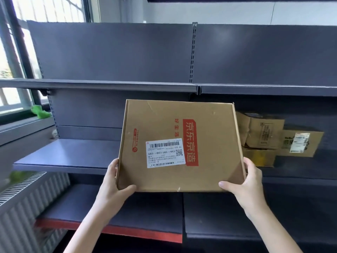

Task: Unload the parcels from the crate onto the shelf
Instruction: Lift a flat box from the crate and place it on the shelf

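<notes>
Head view, near to far. We hold a flat cardboard parcel (pixel 179 145) with both hands at its near corners: left hand (pixel 114 181) at 7 o'clock of the box, thumb on the top face, fingers wrapped up the side edge; right hand (pixel 245 181) at 5 o'clock, thumb on top, fingers along the right edge. Both are clamped on the box. It is in the air, tilted up away from us, label side facing us, in front of the middle shelf (pixel 63 157), not yet resting on it as far as we can tell. The crate is out of frame.

Risks from here:
- We grip the near edge only, so the far end is unsupported. If a thumb slips, the box pivots down and drops onto the lower shelf (pixel 127 207).
- The far edge sits close under the lip of the upper shelf (pixel 109 86) at 12 o'clock. If we keep the tilt while pushing in, we likely clip that lip.
- Three smaller parcels (pixel 264 136) already sit on the same level at 2–3 o'clock, stacked loosely, just right of our box. If we drift right while sliding in, we probably shove or topple them.
- Bay joint at 12 o'clock: the box may straddle two boards and rock.

Open board at 9 o'clock looks like the safer landing.
</notes>
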